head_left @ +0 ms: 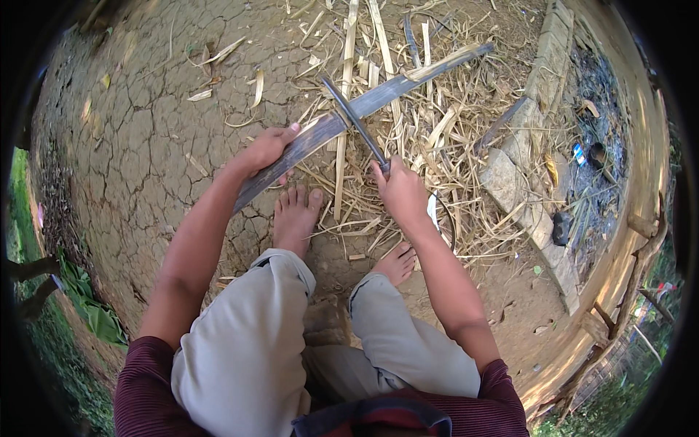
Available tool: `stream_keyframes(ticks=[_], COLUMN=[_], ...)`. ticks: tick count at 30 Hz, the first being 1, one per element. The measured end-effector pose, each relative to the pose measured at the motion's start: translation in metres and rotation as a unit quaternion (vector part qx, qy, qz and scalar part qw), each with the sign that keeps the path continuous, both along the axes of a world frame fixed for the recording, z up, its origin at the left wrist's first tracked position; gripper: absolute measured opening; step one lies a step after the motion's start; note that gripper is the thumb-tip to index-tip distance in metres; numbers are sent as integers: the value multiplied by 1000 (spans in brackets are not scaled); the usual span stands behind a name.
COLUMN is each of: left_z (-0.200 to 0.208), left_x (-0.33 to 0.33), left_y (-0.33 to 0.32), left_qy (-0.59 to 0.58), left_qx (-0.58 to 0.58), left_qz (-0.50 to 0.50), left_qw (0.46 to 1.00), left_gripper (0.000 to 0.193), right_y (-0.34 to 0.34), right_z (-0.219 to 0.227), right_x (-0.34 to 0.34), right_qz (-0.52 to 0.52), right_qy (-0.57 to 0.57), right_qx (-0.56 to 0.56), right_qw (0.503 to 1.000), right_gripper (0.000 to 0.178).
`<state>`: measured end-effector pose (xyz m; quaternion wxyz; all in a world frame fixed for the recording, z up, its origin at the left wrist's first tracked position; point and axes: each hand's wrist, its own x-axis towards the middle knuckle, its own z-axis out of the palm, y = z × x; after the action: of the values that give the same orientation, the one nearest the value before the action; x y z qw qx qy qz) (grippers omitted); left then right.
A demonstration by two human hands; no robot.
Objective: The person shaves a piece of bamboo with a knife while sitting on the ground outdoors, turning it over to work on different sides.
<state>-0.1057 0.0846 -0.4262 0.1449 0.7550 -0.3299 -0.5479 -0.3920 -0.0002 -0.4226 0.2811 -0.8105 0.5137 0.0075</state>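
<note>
My left hand [266, 151] is closed round the near part of a long, flat, dark weathered slat [309, 143], which looks like split bamboo or wood. The slat runs slantwise from beside my left foot up to the far right, with a pale scraped patch on its far part. In my right hand [401, 191] is the handle of a long, narrow knife [352, 115]. Its dark blade lies across the slat near the middle, pointing away and to the left. At this crossing the slat's surface shows pale, fresh wood.
Pale shavings [444, 146] and long split strips [348, 51] litter the cracked earth floor [167, 109]. My bare feet rest near the slat. To the right, flat stones [513, 182] border a bed of ash [601, 109]. Beyond it curves a wooden beam [644, 175].
</note>
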Motion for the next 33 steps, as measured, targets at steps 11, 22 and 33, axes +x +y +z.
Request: stream_keyframes(ticks=[11,22,33], left_z=[-23,-50,-80], left_x=[-12,-10,-10], left_y=[27,26,33], left_qy=[-255,-443,-434], left_qx=[-162,-229,-221], left_qz=[-122,-215,-211], left_qw=[945,840,847], left_gripper=[59,66,70], right_y=[10,20,41], right_z=[14,-20,-39], right_x=[-4,-22,-24], right_qz=[-47,-46,-88], right_qy=[-122,-110,-60], right_qx=[143,93,97], right_qw=[981,989,990], right_gripper=[43,41,39])
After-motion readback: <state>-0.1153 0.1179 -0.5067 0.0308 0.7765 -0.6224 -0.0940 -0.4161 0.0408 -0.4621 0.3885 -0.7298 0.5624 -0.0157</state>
